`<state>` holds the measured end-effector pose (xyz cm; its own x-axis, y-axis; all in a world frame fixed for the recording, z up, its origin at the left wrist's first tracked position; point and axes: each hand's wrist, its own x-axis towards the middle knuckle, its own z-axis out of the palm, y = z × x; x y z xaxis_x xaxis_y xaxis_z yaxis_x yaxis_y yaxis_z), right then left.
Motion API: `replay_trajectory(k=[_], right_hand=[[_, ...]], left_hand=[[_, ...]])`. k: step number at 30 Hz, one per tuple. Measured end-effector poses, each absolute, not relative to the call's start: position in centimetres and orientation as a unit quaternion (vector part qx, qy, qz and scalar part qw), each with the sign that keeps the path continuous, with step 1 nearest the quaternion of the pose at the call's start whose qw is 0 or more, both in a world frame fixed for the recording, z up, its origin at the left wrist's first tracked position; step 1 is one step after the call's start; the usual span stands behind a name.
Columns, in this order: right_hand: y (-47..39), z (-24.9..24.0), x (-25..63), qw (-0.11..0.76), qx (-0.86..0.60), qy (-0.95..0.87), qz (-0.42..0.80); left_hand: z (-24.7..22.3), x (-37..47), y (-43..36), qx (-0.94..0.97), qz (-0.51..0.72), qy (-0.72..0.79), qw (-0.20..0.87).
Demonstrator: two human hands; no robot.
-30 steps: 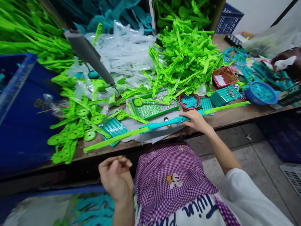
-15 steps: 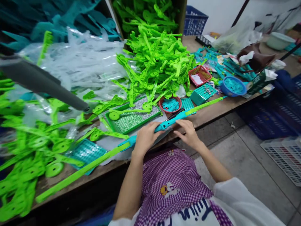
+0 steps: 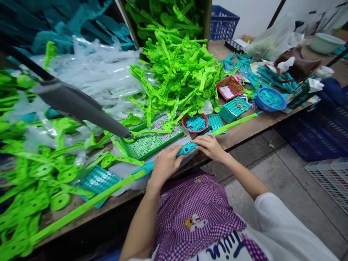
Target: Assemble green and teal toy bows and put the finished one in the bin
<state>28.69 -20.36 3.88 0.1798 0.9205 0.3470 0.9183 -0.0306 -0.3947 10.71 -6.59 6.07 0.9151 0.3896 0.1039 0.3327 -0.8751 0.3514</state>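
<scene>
at table edge, both hands' grip closed on teal handle [image 3: 187, 148], left hand [image 3: 163, 165] & right hand [image 3: 209, 145]: looks light, stiff plastic w/ whippy green strip [image 3: 81, 208], best held at handle.

A worker in a white T-shirt and a purple checked apron, seen from above.

Both forearms are bare from the elbow down, and the left hand [image 3: 163, 165] and right hand [image 3: 209, 145] wear no gloves, rings or watch that can be made out. The right arm shows a loose, short white sleeve [image 3: 274, 214] ending near the elbow. The apron [image 3: 195, 203] is a small purple-and-white gingham check, with a little cartoon patch in white, yellow and orange sewn on its front. Below it, the white shirt carries large dark blue handwritten-style lettering [image 3: 228, 243], only partly readable.
</scene>
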Motion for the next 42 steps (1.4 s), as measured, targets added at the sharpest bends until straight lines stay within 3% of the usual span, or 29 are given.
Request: replay_trajectory(k=[14,20,23,26,30,34,42], right_hand=[[-21.7,3.6,33.2,0.258,-0.713,-0.651,0.029],[-21.6,3.6,33.2,0.271,-0.686,-0.675,-0.003],[-24.0,2.6,31.8,0.344,-0.727,-0.592,-0.053],[-26.7,0.7,31.6,0.498,-0.793,-0.337,-0.102],[-27.6,-0.4,34.5,0.627,-0.773,-0.088,-0.052],[-25.7,1.6,37.7,0.679,-0.728,-0.096,0.005],[-24.0,2.9,38.2,0.706,-0.703,-0.085,-0.004]], left_hand=[[5.3,10.7,-5.9,0.960,0.110,0.187,0.175],[5.2,10.6,-5.4,0.946,0.097,0.194,0.242],[5.1,10.4,-4.8,0.940,0.089,0.181,0.276],[4.9,10.3,-4.6,0.941,0.090,0.169,0.279],[4.6,10.1,-4.5,0.947,0.091,0.151,0.267],[4.2,10.5,-4.4,0.951,0.132,0.132,0.246],[2.3,5.2,-9.1,0.894,0.394,0.152,0.153]])
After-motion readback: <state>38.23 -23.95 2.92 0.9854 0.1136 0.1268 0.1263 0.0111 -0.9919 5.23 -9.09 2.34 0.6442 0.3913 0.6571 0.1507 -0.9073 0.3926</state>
